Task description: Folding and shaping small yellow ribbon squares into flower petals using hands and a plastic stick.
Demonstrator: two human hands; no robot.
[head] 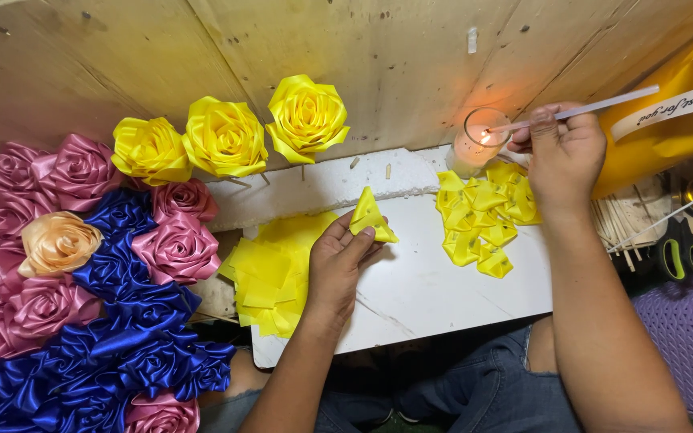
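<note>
My left hand [337, 269] pinches a folded yellow ribbon petal [371, 216] above a white board [435, 281]. My right hand [563, 152] holds a thin white stick [603, 104], its tip at the flame of a lit candle in a glass [479, 140]. A pile of folded yellow petals [483, 216] lies under the right hand. Flat yellow ribbon squares [270, 277] are stacked just left of the left hand.
Three finished yellow ribbon roses [226, 136] stand on sticks against the wooden wall. Pink, blue and one peach ribbon roses [82, 273] fill the left side. Green-handled scissors [683, 252], wooden sticks [623, 220] and a yellow bag [675, 120] sit at right.
</note>
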